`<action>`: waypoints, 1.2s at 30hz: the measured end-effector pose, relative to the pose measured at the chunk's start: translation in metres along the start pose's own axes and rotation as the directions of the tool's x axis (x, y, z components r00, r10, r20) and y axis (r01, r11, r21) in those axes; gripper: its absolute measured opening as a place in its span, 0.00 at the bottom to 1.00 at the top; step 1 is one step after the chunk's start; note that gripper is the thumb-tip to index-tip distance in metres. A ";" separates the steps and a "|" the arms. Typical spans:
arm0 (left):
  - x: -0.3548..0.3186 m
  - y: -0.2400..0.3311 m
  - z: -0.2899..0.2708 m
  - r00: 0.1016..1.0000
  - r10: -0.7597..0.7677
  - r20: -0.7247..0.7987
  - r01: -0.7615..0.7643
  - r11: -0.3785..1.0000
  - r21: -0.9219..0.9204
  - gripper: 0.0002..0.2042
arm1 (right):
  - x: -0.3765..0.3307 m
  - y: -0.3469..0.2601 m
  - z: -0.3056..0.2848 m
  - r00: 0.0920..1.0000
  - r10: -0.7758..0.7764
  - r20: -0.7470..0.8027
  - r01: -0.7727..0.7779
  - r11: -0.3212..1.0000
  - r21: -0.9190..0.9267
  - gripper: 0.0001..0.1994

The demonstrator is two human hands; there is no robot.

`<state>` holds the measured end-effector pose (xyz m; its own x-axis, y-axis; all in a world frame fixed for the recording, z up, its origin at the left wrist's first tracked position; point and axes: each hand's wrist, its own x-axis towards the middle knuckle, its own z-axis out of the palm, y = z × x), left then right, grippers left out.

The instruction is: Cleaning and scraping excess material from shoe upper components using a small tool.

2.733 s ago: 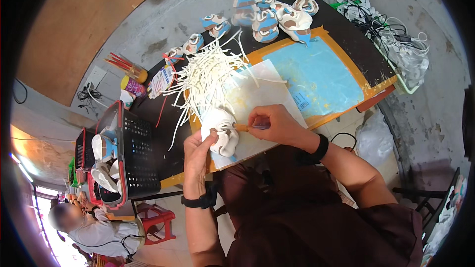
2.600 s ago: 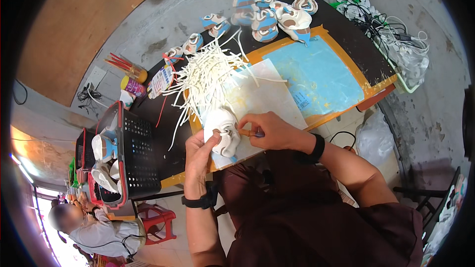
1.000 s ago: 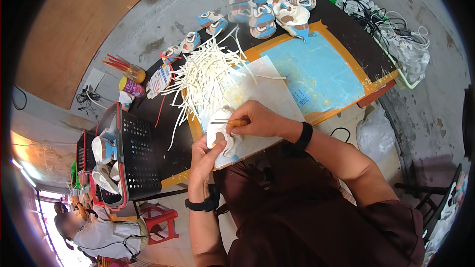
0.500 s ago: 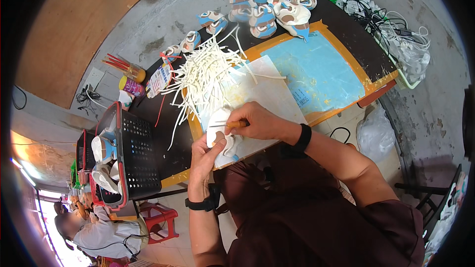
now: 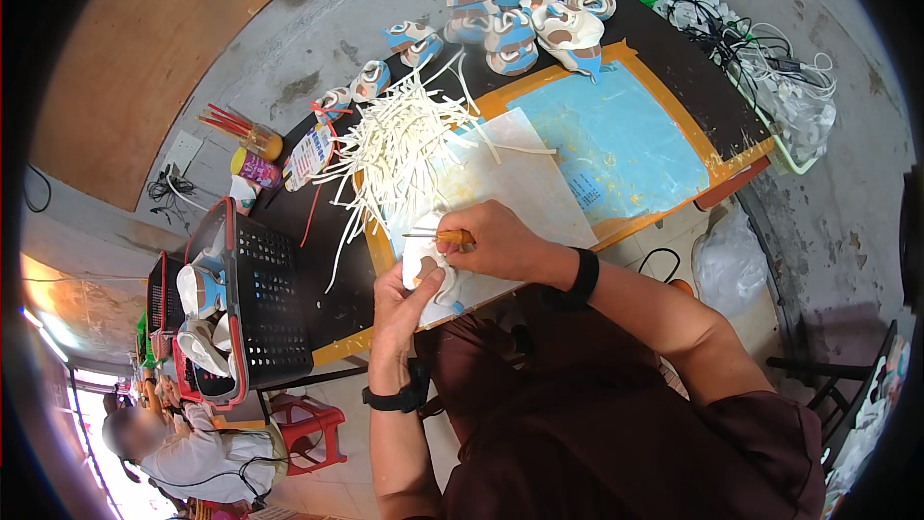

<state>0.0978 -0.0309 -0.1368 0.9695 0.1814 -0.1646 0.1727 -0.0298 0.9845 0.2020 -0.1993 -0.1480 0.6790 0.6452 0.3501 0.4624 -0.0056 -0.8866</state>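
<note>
White shoe upper with brown patches [image 5: 420, 254], seen in the head view over a pale rectangular sheet's [image 5: 539, 188] near end, pinched between thumb and fingers of the left hand [image 5: 396, 302]. Clasped in the curled right hand [image 5: 508, 243]: thin metal tool with orange handle [image 5: 456, 237], shaft across the upper. Just beyond, tangled heap of cream cords [image 5: 404, 149].

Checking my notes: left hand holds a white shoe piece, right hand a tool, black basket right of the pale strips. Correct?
Wrong side: the head view shows the black basket left of the pale strips; the left hand does hold the white shoe piece, the right hand the tool.
</note>
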 end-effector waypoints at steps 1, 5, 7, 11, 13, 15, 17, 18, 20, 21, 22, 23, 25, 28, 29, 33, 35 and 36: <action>0.000 0.000 0.002 1.000 0.012 -0.020 -0.012 1.000 0.010 0.10 | 0.000 -0.001 0.000 1.000 0.002 -0.001 -0.002 1.000 0.000 0.07; 0.003 -0.007 0.005 0.997 0.033 -0.063 -0.031 0.999 0.037 0.09 | 0.000 -0.002 0.000 1.000 -0.020 -0.005 0.019 0.999 -0.048 0.08; 0.004 -0.007 0.008 0.994 0.032 -0.106 -0.030 0.999 0.028 0.07 | -0.001 -0.002 -0.001 1.000 -0.021 0.010 0.022 0.997 -0.073 0.08; 0.006 -0.012 0.004 0.989 0.006 -0.146 -0.014 0.998 -0.058 0.07 | -0.009 -0.010 -0.007 0.991 -0.095 -0.093 0.079 0.984 -0.157 0.08; 0.006 -0.013 0.002 0.985 0.013 -0.170 -0.030 0.995 -0.094 0.06 | -0.017 -0.014 -0.013 0.988 -0.097 -0.118 0.082 0.988 -0.129 0.07; 0.005 -0.009 0.006 0.983 0.014 -0.185 -0.034 0.994 -0.102 0.05 | -0.025 -0.019 -0.020 1.000 0.018 -0.004 -0.018 0.996 -0.087 0.08; 0.004 -0.007 0.006 0.979 0.017 -0.202 -0.040 0.993 -0.109 0.04 | -0.031 -0.021 -0.023 0.999 0.032 0.033 -0.029 0.994 -0.103 0.08; 0.005 -0.009 0.004 0.979 0.028 -0.201 -0.050 0.993 -0.109 0.04 | -0.033 -0.021 -0.023 0.997 0.047 0.067 -0.039 0.992 -0.120 0.08; 0.006 -0.010 0.002 0.980 0.038 -0.195 -0.060 0.992 -0.110 0.04 | -0.035 -0.020 -0.023 0.997 0.022 0.073 -0.011 0.990 -0.143 0.08; 0.006 -0.011 0.000 0.982 0.037 -0.184 -0.054 0.995 -0.090 0.04 | -0.036 -0.018 -0.022 0.997 -0.005 0.080 0.018 0.986 -0.166 0.08; 0.006 -0.012 0.000 0.984 0.035 -0.173 -0.048 0.996 -0.069 0.04 | -0.036 -0.016 -0.022 0.997 -0.004 0.078 0.017 0.986 -0.166 0.08; 0.006 -0.012 0.000 0.985 0.035 -0.172 -0.048 0.996 -0.069 0.04 | -0.036 -0.013 -0.021 0.996 -0.018 0.091 0.034 0.983 -0.181 0.09; 0.006 -0.013 -0.001 0.985 0.045 -0.164 -0.053 0.998 -0.043 0.05 | -0.036 -0.011 -0.021 0.994 -0.032 0.105 0.052 0.979 -0.195 0.11; 0.005 -0.012 0.001 0.983 0.066 -0.171 -0.071 0.997 -0.026 0.05 | -0.034 -0.012 -0.021 0.992 -0.021 0.125 0.047 0.977 -0.208 0.11; 0.005 -0.012 0.001 0.983 0.065 -0.171 -0.071 0.997 -0.027 0.05 | -0.033 -0.013 -0.021 0.991 -0.017 0.136 0.046 0.976 -0.213 0.11; 0.005 -0.014 0.000 0.983 0.059 -0.171 -0.063 0.998 -0.014 0.05 | -0.032 -0.010 -0.020 0.988 -0.024 0.154 0.061 0.968 -0.244 0.10; 0.005 -0.013 -0.001 0.984 0.054 -0.170 -0.057 0.998 -0.015 0.05 | -0.032 -0.009 -0.019 0.989 -0.032 0.145 0.065 0.970 -0.234 0.09; 0.005 -0.014 -0.001 0.984 0.056 -0.168 -0.059 0.998 -0.011 0.05 | -0.032 -0.009 -0.019 0.990 -0.040 0.135 0.070 0.972 -0.224 0.09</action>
<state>0.1001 -0.0284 -0.1509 0.9348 0.3417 -0.0968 0.1135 -0.0292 0.9931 0.1869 -0.2338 -0.1454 0.5768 0.7422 0.3412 0.6247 -0.1317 -0.7697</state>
